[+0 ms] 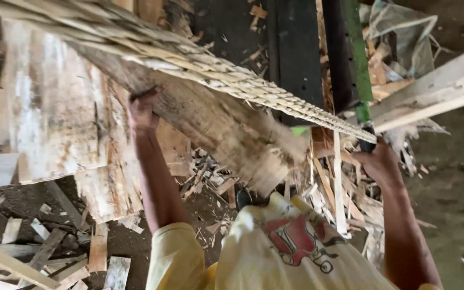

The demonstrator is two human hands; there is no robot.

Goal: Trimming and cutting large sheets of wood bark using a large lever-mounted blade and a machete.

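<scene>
Head view: our left hand [142,111] clamps the edge of a rough plank [210,121]; our right hand [379,161] closes round a green-handled tool [362,102] just above it. We should keep the plank steady with the grip firm. No containers show; wood scraps [210,182] lie below.

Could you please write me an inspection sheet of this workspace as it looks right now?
Surface: dirt floor, littered with wood.
Job's things: wooden slab held raised at an angle; dark handle with green part.
Clutter: wood chips and offcuts, thin veneer sheets, pale plank.
Grippers: left hand grips the slab edge; right hand closed on the handle.
Cables: nothing seen.
Surroundings: braided straw brim across the top of the view; yellow shirt.
</scene>
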